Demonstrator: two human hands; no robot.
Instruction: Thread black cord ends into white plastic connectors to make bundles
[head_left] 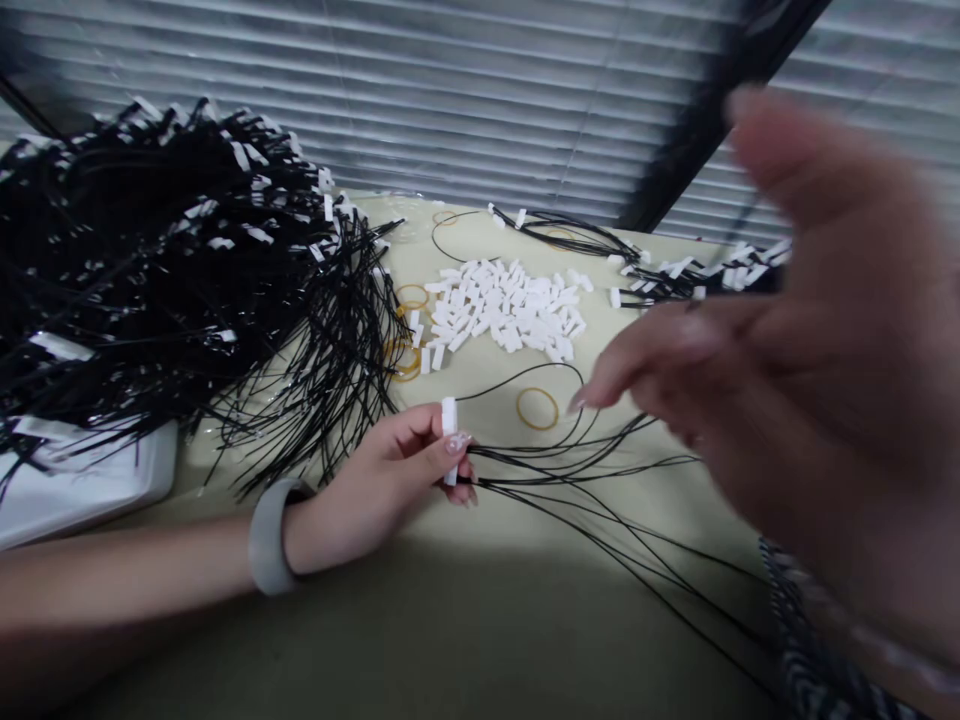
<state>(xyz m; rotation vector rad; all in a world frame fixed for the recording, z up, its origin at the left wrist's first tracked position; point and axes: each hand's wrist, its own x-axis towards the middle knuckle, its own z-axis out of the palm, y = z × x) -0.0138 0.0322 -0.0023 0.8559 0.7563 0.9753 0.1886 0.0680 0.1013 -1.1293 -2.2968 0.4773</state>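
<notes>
A pale yellow-green surface fills the lower and middle frame, backed by grey horizontal blinds across the top. The upper left is taken by a large tangled heap of thin black wires with white tags, spilling over a white tray at the left edge. The right hand, blurred and close to the lens, fills the right side, open with fingers spread and holding nothing, its fingertips pointing left toward centre. The left hand, lower centre with a grey bangle on the wrist, is closed on a small white plastic connector, pinched between thumb and fingers and standing upright, long axis vertical. From it a loose fan of black wires runs right and lower right, beneath the right hand, so the connector lies just left of that hand's fingertips. Above centre lies a pile of small white plastic connectors; a yellow rubber band sits between pile and hands.
</notes>
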